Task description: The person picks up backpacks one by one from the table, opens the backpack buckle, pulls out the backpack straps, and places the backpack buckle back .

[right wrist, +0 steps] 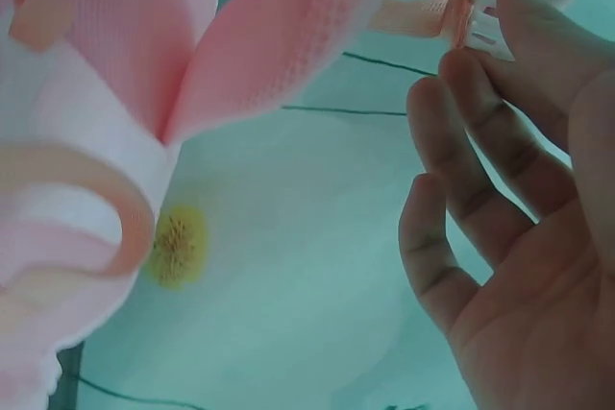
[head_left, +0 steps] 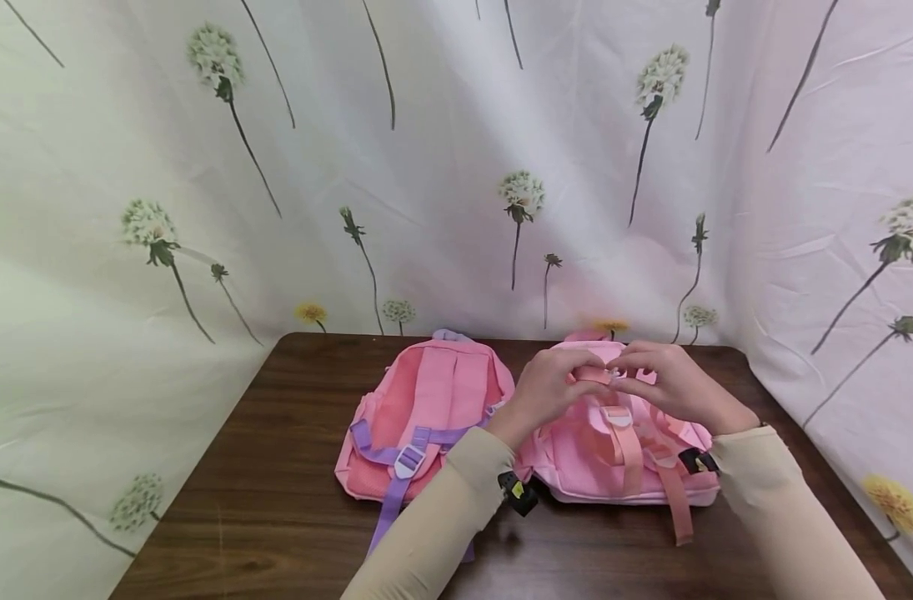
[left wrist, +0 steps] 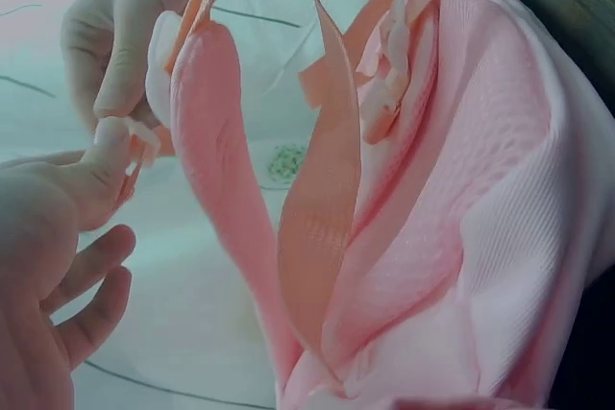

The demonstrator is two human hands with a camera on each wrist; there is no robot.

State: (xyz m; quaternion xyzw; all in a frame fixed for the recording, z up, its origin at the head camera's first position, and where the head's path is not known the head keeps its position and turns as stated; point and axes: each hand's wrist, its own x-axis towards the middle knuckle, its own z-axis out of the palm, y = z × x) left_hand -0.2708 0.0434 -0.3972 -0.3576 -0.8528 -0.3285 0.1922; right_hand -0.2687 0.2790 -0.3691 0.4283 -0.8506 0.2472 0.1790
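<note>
A pink backpack (head_left: 569, 467) with peach straps lies on the right half of the table, partly covered by my hands and wrists. Above it, my left hand (head_left: 549, 383) and right hand (head_left: 669, 379) meet at a small pale plastic buckle (right wrist: 469, 12) on a peach strap (right wrist: 408, 18). The thumb and fingers of my left hand pinch one side of the buckle. From the other side, my right thumb and fingertip grip it, with the remaining right fingers spread loosely. Whether the buckle's parts are joined cannot be made out. A padded shoulder strap (left wrist: 216, 132) rises off the bag beside the hands.
To the left lies a second pink backpack (head_left: 452, 383) with purple straps (head_left: 387, 521) and a white slider, partly behind my left sleeve. The brown wooden table (head_left: 276, 467) reaches back to a flowered curtain (head_left: 441, 167). A loose peach strap (head_left: 677, 508) hangs over the right bag's front.
</note>
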